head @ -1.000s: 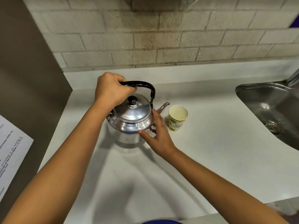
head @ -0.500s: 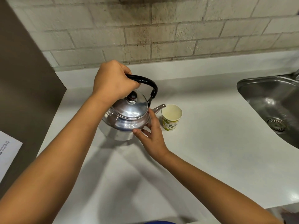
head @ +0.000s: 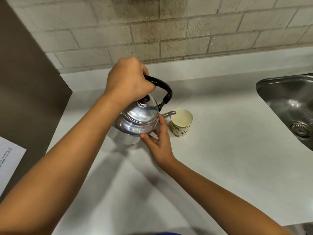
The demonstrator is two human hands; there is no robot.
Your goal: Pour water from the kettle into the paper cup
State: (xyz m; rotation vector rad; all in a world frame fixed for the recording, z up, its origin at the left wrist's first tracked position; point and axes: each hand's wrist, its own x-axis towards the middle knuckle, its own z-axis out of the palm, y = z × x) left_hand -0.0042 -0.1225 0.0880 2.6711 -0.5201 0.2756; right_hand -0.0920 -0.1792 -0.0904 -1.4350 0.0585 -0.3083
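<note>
The left hand [head: 128, 80] is fisted around the kettle's handle [head: 160, 85] with its forearm stretched in from the lower left, while the right hand [head: 159, 141], fingers spread, presses against the kettle's [head: 137, 121] side, wrist bent.

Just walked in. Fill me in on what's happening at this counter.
A person is about to pour from a metal kettle into a paper cup standing on the white counter. The left hand grips the kettle's black handle and tips it toward the cup, while the right hand steadies the kettle's body with its fingers. The spout tip sits right at the cup's rim. No stream of water is visible.
</note>
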